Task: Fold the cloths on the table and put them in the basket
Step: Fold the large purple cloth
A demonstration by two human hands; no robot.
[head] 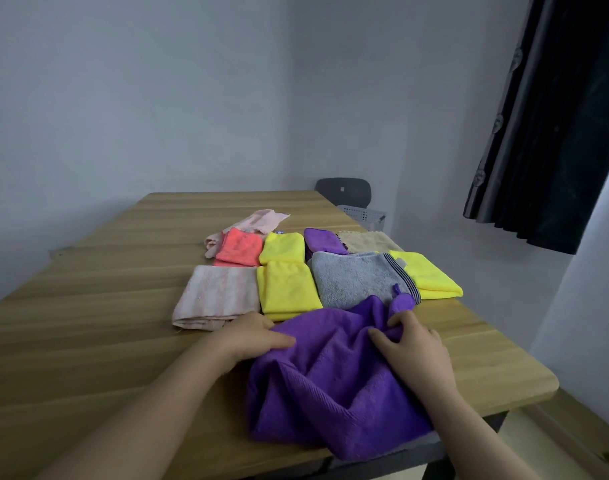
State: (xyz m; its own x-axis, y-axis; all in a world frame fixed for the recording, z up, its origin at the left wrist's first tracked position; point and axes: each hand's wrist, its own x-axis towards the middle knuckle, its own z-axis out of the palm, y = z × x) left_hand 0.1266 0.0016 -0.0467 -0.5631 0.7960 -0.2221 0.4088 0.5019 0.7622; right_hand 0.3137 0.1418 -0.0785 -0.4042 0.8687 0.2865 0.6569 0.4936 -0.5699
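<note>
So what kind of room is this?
Probably a plain room at home, or maybe a workroom. There's a wooden table with folded cloths on it, a dark curtain on the right, and a chair and basket past the table.

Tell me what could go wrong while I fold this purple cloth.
The purple cloth lies bunched, with its near part hanging over the edge of the table, so it may slide off if the right hand, which pinches it, lets go. Its far corner overlaps the folded grey towel, next to a folded yellow cloth; pulling it flat could disturb them.
</note>
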